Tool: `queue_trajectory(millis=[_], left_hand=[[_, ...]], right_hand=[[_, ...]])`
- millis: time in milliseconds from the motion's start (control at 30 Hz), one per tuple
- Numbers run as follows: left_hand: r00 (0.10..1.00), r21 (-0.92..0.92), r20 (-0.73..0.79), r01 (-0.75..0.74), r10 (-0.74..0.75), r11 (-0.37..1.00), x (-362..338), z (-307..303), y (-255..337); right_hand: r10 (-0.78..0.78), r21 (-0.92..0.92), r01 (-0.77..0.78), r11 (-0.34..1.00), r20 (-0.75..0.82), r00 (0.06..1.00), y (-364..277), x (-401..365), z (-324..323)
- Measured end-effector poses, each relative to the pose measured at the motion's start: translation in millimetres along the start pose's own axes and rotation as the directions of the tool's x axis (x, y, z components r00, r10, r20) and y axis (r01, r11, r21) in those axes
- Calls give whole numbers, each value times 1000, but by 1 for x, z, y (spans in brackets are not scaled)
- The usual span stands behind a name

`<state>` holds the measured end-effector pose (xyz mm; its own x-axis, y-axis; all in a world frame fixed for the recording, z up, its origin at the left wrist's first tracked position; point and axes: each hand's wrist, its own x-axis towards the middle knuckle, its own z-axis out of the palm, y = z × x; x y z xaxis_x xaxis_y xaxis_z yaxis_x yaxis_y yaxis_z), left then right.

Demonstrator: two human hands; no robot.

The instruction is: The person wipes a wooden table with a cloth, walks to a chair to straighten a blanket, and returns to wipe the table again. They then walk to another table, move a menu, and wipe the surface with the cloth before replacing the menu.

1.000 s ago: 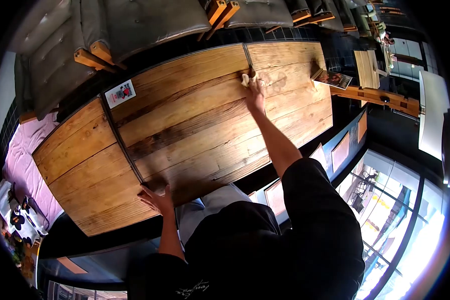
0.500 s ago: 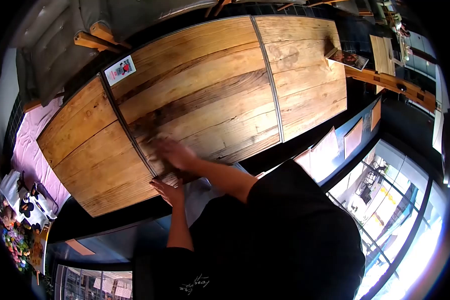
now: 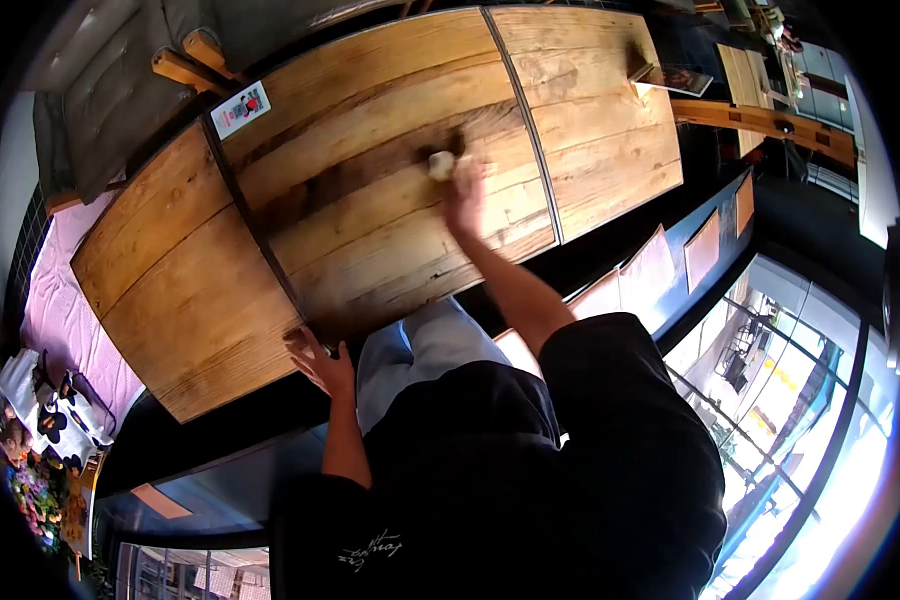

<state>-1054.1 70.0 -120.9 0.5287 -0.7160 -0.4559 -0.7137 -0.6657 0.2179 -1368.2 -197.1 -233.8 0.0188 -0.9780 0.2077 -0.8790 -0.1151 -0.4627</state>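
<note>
My right hand (image 3: 464, 195) is over the middle section of the wooden table (image 3: 370, 225), smeared by motion. At its fingertips is a small pale thing (image 3: 441, 165) with a dark patch beside it; the blur hides what kind of thing it is. My left hand (image 3: 322, 366) rests at the table's near edge, close to the dark seam between the left and middle sections. Its fingers are spread and hold nothing.
A printed card (image 3: 240, 109) lies at the far edge by the left seam. On the right section stands a tilted booklet (image 3: 673, 79). Grey padded seats (image 3: 120, 70) line the far side, and a pink cloth (image 3: 65, 290) lies beyond the left end.
My right hand has swept from near the left seam toward the far right across the middle section. My left hand has shifted slightly left, its fingers now spread at the edge.
</note>
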Motion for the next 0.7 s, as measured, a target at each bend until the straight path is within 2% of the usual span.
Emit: queue_trajectory(millis=[33, 67, 100, 133, 200, 300, 333, 367, 400, 433, 500, 533, 567, 600, 633, 667, 700], left_hand=[[1000, -12, -12, -22, 22, 1000, -1, 5, -10], [998, -29, -29, -49, 48, 998, 1, 9, -16], [999, -33, 2, -46, 47, 998, 1, 8, -19], [999, -19, 21, -27, 28, 999, -5, 5, -22], [999, 0, 37, 13, -13, 1000, -1, 5, -16], [999, 58, 28, 35, -37, 998, -2, 5, -12], [999, 69, 16, 37, -38, 997, -1, 5, -8], [999, 68, -45, 30, -27, 997, -2, 10, -5], [998, 41, -33, 57, -56, 997, -6, 14, -4], [996, 17, -23, 84, -84, 996, -7, 13, -1], [990, -23, 0, 138, -138, 990, -5, 5, 10], [990, -25, 3, 143, -143, 989, -5, 5, 10], [989, -27, 7, 147, -147, 989, -5, 4, 9], [989, -31, 13, 150, -149, 988, -5, 5, 9], [990, -26, 19, 142, -141, 990, -5, 6, 8], [991, -20, 24, 134, -133, 991, -4, 7, 6], [992, -14, 28, 127, -127, 992, -4, 8, 4]], right_hand=[[-87, 46, 92, 995, -95, 992, -37, -24, 28], [-72, -91, 84, 992, 128, 989, -107, -32, 3], [-159, -18, 163, 986, 140, 977, -139, -54, 19], [-146, -15, 157, 987, 303, 942, -178, -79, 27], [-246, 90, 229, 969, 392, 887, -245, -104, 31], [-424, 388, 240, 890, 512, 747, -277, -131, 19], [-459, 376, 288, 881, 523, 718, -272, -130, 21], [-491, 363, 337, 869, 537, 686, -260, -125, 25], [-516, 352, 378, 856, 557, 651, -244, -122, 25], [-395, 485, 77, 871, 598, 697, -221, -107, 17], [-253, 254, 98, 962, 698, 670, -197, -43, -44], [-161, 235, 15, 972, 619, 769, -153, -47, -45], [-120, 14, 132, 991, 510, 852, -92, -61, -32], [-143, -67, 185, 980, 405, 903, -37, -63, -38], [-183, -259, 298, 919, 390, 903, 34, -64, -28], [-102, -249, 178, 952, 289, 952, 66, -54, -52], [-20, -376, 111, 920, 238, 971, 121, -49, -59]])
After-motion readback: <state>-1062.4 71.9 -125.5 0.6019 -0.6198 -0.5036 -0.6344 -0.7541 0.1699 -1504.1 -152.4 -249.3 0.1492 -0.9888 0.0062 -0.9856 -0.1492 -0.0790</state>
